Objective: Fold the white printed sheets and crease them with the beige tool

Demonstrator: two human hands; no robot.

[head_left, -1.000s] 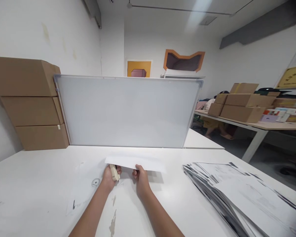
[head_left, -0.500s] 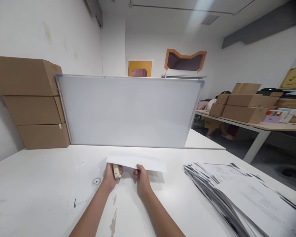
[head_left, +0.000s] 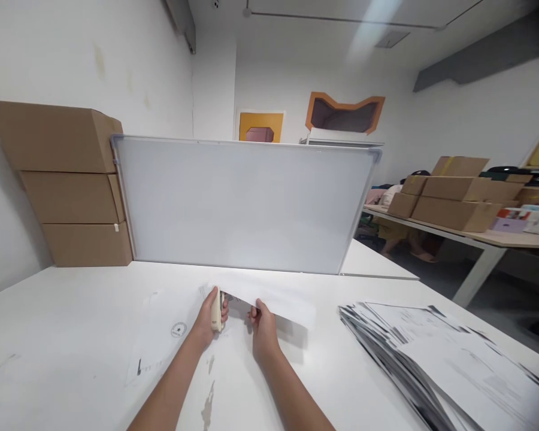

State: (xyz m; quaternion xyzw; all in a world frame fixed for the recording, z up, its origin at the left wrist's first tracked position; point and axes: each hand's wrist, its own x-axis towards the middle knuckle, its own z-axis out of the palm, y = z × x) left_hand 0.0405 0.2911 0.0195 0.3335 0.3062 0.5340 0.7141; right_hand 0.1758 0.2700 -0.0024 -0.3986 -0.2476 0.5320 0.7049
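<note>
My left hand [head_left: 208, 317] is wrapped round a small cream stapler [head_left: 216, 311], held upright at the left corner of a sheet of paper [head_left: 269, 305]. Whether the stapler's jaws are pressed together on the paper I cannot tell. Pinching the sheet's near edge between thumb and fingers is my right hand [head_left: 263, 326]. The sheet is lifted off the table and slopes down to the right, its shadow beneath it. Left of my left hand, a printed sheet with a round star stamp [head_left: 178, 330] lies flat on the table.
A thick, uneven stack of printed papers [head_left: 458, 359] lies on the white table [head_left: 72, 341] at the right. A whiteboard [head_left: 242, 206] stands across the back beside stacked cardboard boxes [head_left: 85, 197]. Another table [head_left: 435, 227] with boxes is at the right, a person partly visible behind it.
The stapler has turned more upright and now shows in front of the paper's left corner; before, the sheet partly covered it. The sheet has tilted lower at the right. The view has shifted slightly.
</note>
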